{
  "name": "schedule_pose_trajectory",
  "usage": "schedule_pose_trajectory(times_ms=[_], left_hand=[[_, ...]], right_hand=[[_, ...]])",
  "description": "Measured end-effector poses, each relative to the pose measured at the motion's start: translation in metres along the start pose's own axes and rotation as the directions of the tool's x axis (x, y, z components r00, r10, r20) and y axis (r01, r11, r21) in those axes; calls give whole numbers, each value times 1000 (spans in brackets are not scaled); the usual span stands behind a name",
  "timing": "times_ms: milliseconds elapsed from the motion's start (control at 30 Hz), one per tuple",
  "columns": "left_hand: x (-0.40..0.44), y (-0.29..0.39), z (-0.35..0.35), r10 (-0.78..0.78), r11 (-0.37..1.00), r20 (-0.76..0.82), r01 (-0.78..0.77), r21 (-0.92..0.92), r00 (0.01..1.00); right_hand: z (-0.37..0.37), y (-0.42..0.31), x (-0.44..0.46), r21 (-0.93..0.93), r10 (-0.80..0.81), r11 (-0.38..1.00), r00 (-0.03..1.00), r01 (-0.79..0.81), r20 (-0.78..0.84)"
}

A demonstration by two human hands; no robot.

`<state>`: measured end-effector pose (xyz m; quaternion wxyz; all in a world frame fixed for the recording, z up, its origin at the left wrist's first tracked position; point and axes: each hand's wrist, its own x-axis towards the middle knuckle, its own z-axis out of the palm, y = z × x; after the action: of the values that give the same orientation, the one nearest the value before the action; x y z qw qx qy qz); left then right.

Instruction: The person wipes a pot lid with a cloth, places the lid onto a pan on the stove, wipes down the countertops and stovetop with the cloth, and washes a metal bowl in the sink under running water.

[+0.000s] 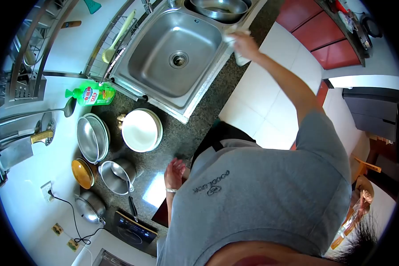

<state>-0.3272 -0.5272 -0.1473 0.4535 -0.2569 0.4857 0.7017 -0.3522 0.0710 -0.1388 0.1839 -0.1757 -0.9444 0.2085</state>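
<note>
My right hand point(245, 46) is closed around a white cloth point(242, 59) at the right-hand rim of the stainless steel sink point(173, 85). Part of the cloth hangs over the counter edge. Near the front edge of the dark stone counter point(181, 138), my left hand point(174, 172) rests with its fingers loosely apart, holding nothing. Nearest to it is a stack of white plates point(139, 131). A steel pot point(118, 176) with a black-handled utensil point(132, 206) in it stands farther left.
A metal basin point(221, 9) sits in the far sink bowl. Along the wall are a green detergent bottle point(93, 94), a strainer point(89, 139), brown dishes point(82, 173) and a lidded pot point(90, 207). An induction cooker point(133, 231) lies at the counter's near end.
</note>
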Motion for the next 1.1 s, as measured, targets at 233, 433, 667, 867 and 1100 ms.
schedule_pose_trajectory(times_ms=[233,433,667,867,1100], left_hand=[[17,25,59,-11,983,94,-6,182,995],[46,28,96,105,973,50,-113,201,993],[85,22,213,140,984,-26,-136,110,990],[85,7,289,198,980,-148,-190,66,969],[70,-20,313,225,970,-259,-240,-28,939]], right_hand=[[110,-228,-88,24,-527,834,784,551,330],[41,-101,-33,295,-525,849,764,438,376],[-13,69,74,151,-300,949,941,278,155],[24,60,103,-259,-445,781,798,568,407],[125,17,216,-143,-321,933,944,329,80]])
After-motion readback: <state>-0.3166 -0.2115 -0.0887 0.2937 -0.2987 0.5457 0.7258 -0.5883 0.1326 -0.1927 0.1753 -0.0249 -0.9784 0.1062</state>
